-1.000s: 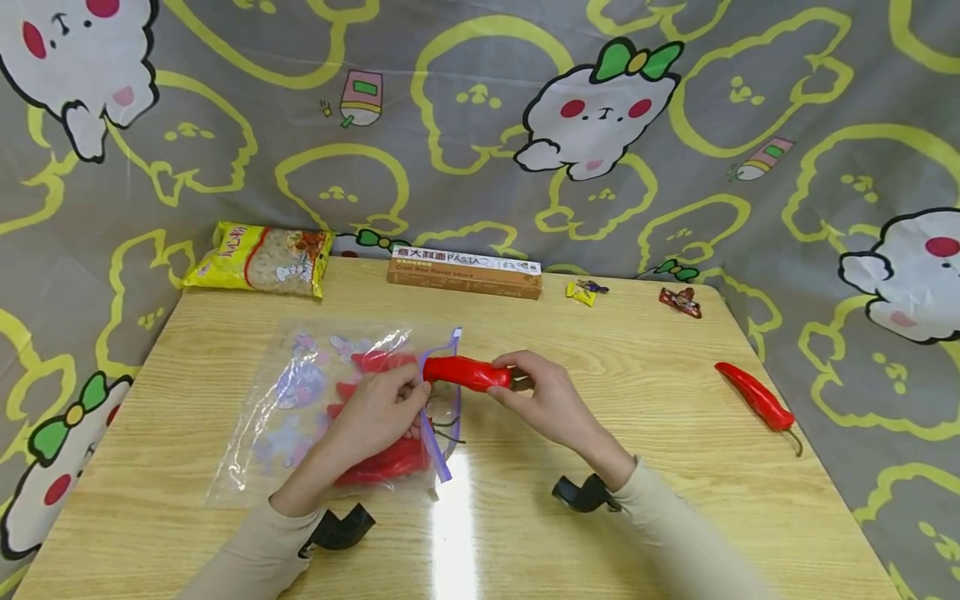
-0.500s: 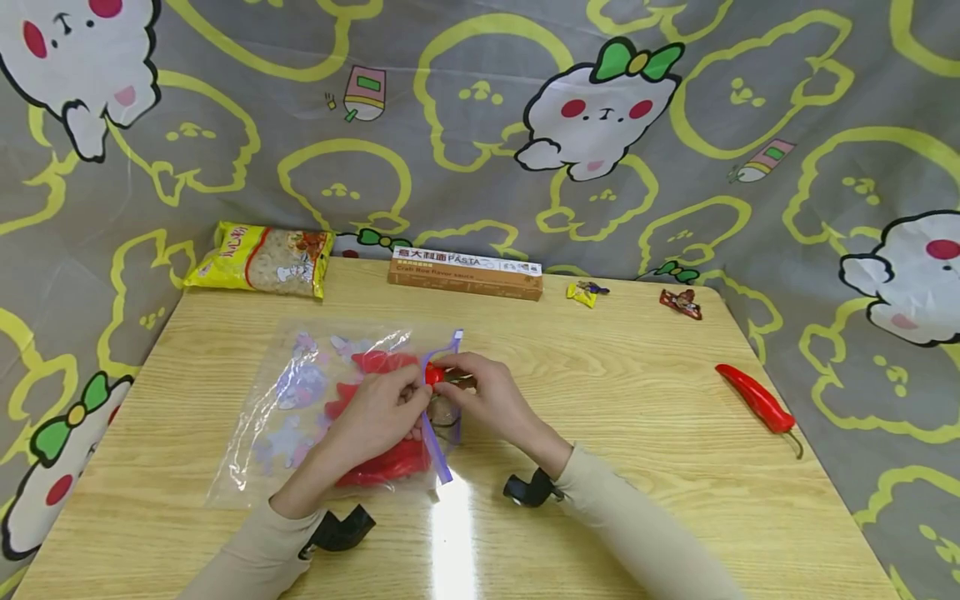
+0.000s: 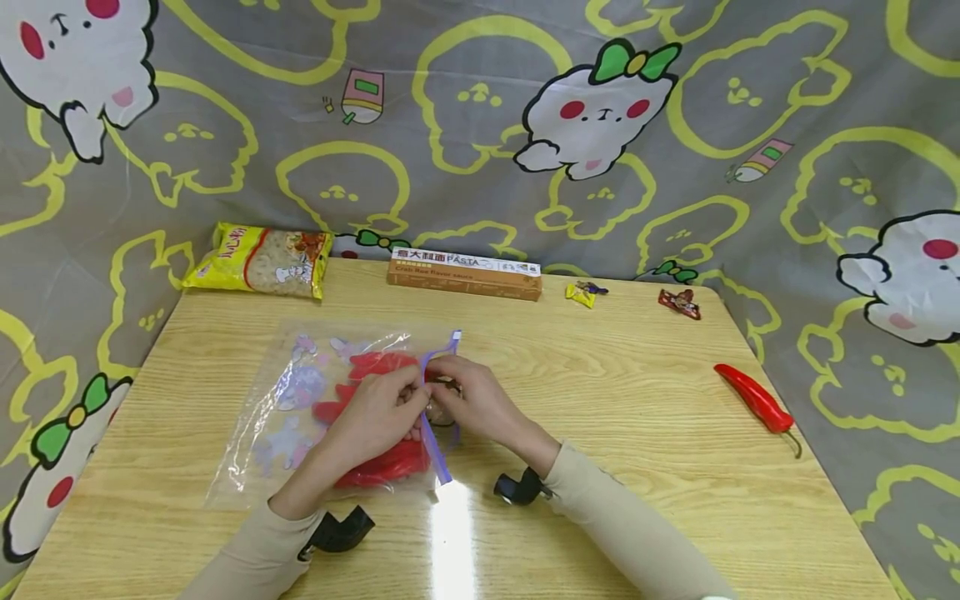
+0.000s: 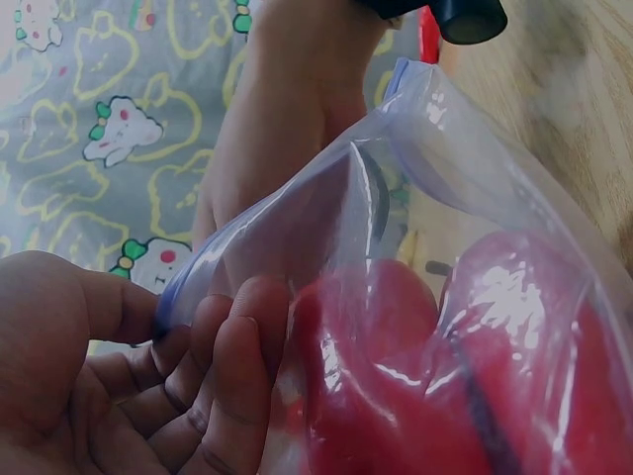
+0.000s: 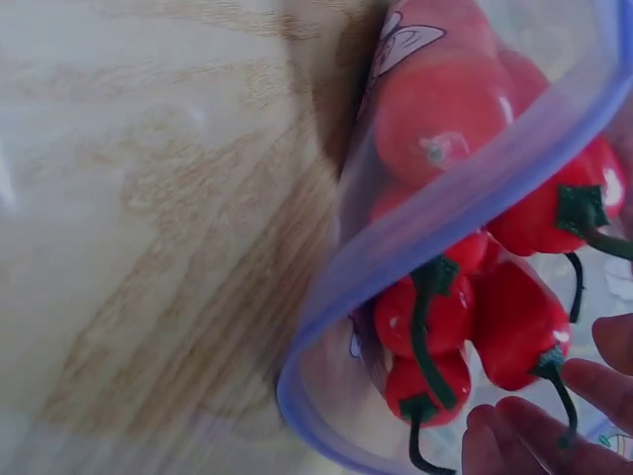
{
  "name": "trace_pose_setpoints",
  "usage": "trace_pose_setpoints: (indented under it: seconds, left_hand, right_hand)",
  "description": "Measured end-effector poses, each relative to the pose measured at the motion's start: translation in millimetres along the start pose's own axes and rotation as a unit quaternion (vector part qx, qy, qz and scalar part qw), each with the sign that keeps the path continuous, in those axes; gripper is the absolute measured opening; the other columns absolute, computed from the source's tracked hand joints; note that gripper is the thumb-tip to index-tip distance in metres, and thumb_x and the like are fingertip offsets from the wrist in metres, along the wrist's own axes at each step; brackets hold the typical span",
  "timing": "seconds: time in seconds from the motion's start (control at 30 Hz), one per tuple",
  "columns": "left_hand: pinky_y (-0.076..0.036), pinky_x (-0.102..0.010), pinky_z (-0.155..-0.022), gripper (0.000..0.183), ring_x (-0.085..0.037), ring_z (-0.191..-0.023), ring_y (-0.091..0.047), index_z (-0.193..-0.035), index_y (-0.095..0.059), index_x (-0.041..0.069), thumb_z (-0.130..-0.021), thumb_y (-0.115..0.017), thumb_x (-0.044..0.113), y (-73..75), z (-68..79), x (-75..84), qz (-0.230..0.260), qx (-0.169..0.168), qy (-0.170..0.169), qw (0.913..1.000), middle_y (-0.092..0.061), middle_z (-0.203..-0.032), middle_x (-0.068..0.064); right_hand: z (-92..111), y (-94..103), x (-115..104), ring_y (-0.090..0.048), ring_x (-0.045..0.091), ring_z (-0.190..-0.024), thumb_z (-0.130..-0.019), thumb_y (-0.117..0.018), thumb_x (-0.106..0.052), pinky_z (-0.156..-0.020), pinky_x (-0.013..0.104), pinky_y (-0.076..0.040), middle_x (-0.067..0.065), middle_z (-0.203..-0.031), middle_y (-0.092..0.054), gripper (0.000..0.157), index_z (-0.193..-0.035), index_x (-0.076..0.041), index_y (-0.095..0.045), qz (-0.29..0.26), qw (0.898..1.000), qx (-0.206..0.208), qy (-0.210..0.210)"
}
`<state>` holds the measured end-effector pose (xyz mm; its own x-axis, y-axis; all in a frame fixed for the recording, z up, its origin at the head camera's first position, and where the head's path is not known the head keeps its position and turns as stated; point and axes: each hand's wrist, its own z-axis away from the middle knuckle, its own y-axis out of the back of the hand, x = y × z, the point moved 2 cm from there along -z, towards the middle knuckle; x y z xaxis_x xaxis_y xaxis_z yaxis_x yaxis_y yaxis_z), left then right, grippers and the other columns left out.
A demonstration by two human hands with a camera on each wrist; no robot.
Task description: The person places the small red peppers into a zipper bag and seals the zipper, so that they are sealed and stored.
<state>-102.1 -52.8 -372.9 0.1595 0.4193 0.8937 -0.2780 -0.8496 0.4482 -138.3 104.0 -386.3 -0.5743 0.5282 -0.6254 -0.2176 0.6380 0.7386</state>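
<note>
A clear zip bag (image 3: pixel 255 433) with a purple zip edge lies on the table, holding several red chili peppers (image 3: pixel 382 462). My left hand (image 3: pixel 378 408) pinches the bag's rim between thumb and fingers, as the left wrist view shows. At the mouth is my right hand (image 3: pixel 476 400), its fingertips (image 5: pixel 588 381) extended beside the green stem of a chili pepper (image 5: pixel 519 332) inside the bag. More stemmed ends crowd the opening in the right wrist view. Another chili pepper (image 3: pixel 756 398) lies by itself at the table's right side.
Along the back of the wooden table (image 3: pixel 622 517) stand a yellow food packet (image 3: pixel 258 260) and a pasta box (image 3: pixel 465 273). Small wrapped sweets, one yellow (image 3: pixel 582 292) and one brown (image 3: pixel 680 303), lie further right. A patterned curtain (image 3: pixel 480 192) surrounds the table's back and sides.
My right hand has moved left to the bag's mouth, pushing the chili pepper it held into the bag. The left hand keeps its place on the rim.
</note>
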Motion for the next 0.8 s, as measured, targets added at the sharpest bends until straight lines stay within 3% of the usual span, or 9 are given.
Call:
trace_pose_setpoints:
  seconds: [0.2,0.3,0.37,0.47,0.6,0.73,0.8]
  left_hand:
    - [-0.044,-0.027,-0.044,0.019,-0.012,-0.05,-0.059,-0.075,-0.052,0.012,-0.093,-0.049,0.019,1.2,-0.2,-1.4,0.002,0.0,0.001,1.0,-0.058,-0.057,0.002]
    - [-0.043,-0.026,-0.043,0.019,-0.012,-0.05,-0.059,-0.075,-0.052,0.012,-0.093,-0.049,0.019,1.8,-0.5,-1.7,0.005,0.001,0.004,1.0,-0.057,-0.058,0.002]
    - [-0.043,-0.026,-0.043,0.019,-0.011,-0.05,-0.059,-0.075,-0.051,0.012,-0.092,-0.049,0.019,1.6,-0.6,-1.3,0.005,0.002,0.006,1.0,-0.057,-0.058,0.002]
    - [-0.042,-0.026,-0.043,0.019,-0.011,-0.05,-0.059,-0.074,-0.051,0.012,-0.092,-0.049,0.018,1.6,-0.4,-0.7,0.002,0.004,0.008,1.0,-0.057,-0.057,0.002]
    - [-0.042,-0.026,-0.043,0.019,-0.011,-0.05,-0.059,-0.075,-0.052,0.01,-0.092,-0.049,0.017,0.9,-0.5,-0.8,0.0,0.004,0.01,0.9999,-0.057,-0.057,0.002]
    - [-0.042,-0.026,-0.043,0.018,-0.011,-0.051,-0.059,-0.077,-0.053,0.01,-0.092,-0.049,0.017,0.4,-0.9,-1.6,0.001,0.004,0.008,1.0,-0.057,-0.058,0.002]
    - [-0.042,-0.026,-0.044,0.018,-0.011,-0.051,-0.059,-0.077,-0.053,0.01,-0.093,-0.049,0.017,0.5,-0.9,-1.9,0.002,0.004,0.007,1.0,-0.057,-0.058,0.002]
  right_hand:
    - [19.5,28.2,4.9,-0.061,0.018,-0.094,-0.091,-0.057,-0.017,-0.075,0.034,-0.052,0.005,-0.111,-0.063,0.025,-0.113,-0.006,-0.063,0.031,0.999,0.035,-0.008]
    - [37.1,56.7,23.5,-0.062,0.02,-0.092,-0.091,-0.056,-0.017,-0.073,0.038,-0.052,0.006,-0.106,-0.065,0.023,-0.11,-0.007,-0.064,0.085,0.993,0.079,-0.036]
    - [51.8,80.3,42.9,-0.061,0.022,-0.091,-0.09,-0.057,-0.016,-0.073,0.04,-0.052,0.009,-0.106,-0.064,0.024,-0.111,-0.006,-0.063,0.128,0.983,0.111,-0.066]
    - [78.1,119.0,78.8,-0.058,0.031,-0.094,-0.088,-0.058,-0.013,-0.076,0.047,-0.048,0.016,-0.107,-0.062,0.03,-0.115,-0.002,-0.059,0.201,0.96,0.154,-0.121]
    - [121.7,172.0,127.1,-0.052,0.044,-0.097,-0.085,-0.056,-0.011,-0.078,0.057,-0.04,0.027,-0.11,-0.056,0.036,-0.118,0.003,-0.054,0.277,0.919,0.186,-0.209]
    - [165.8,218.9,166.4,-0.044,0.055,-0.096,-0.084,-0.052,-0.012,-0.075,0.062,-0.035,0.036,-0.112,-0.048,0.043,-0.122,0.008,-0.047,0.322,0.876,0.189,-0.306]
    - [184.7,235.5,181.4,-0.04,0.058,-0.095,-0.085,-0.051,-0.015,-0.074,0.064,-0.034,0.04,-0.112,-0.043,0.048,-0.124,0.011,-0.041,0.337,0.855,0.166,-0.358]
